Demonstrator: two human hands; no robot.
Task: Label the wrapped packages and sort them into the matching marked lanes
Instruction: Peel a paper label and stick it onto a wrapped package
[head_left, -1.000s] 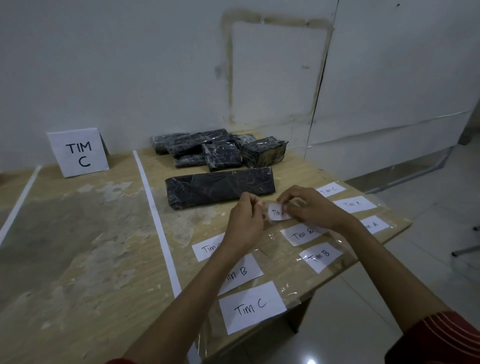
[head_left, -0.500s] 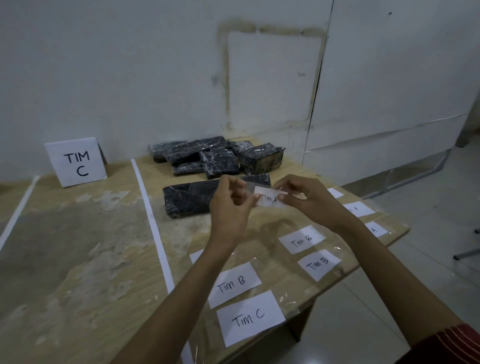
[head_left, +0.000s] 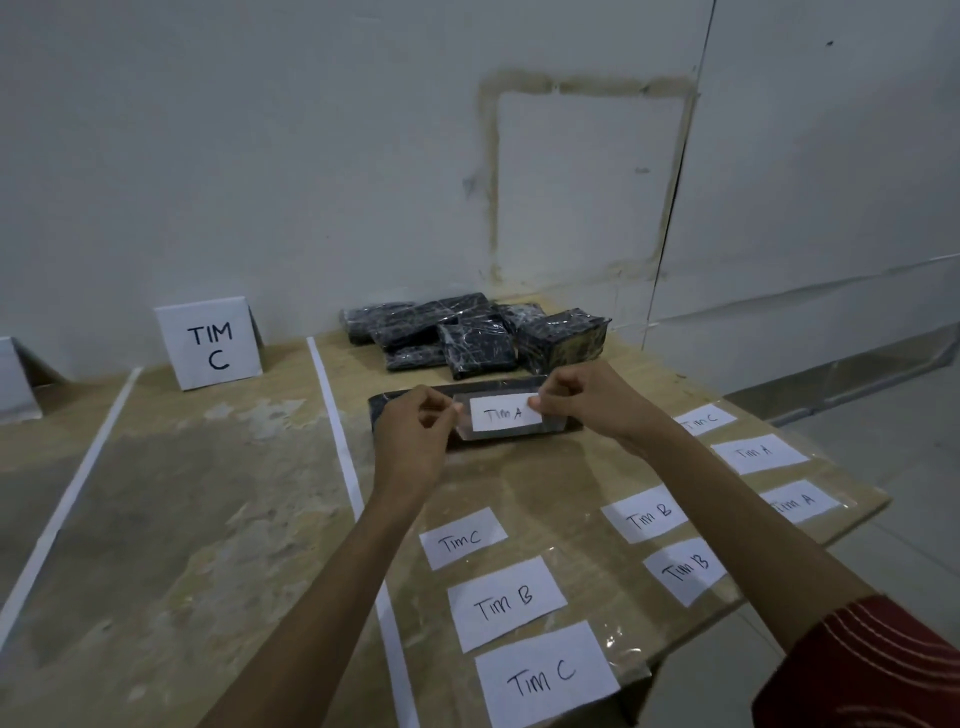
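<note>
**Label held at package**

Spare labels (head_left: 506, 603) lie in the lower right. At centre the left hand (head_left: 415, 431) and right hand (head_left: 587, 402) each pinch an end of the Tim A label (head_left: 506, 413), which seemingly touches the long package (head_left: 488, 385). A pile (head_left: 478, 343) lies beyond.

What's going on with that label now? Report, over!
Left hand and right hand each pinch an end of the Tim A label. Label held flat over the long wrapped package; contact unclear. Nothing blocks it.
</note>
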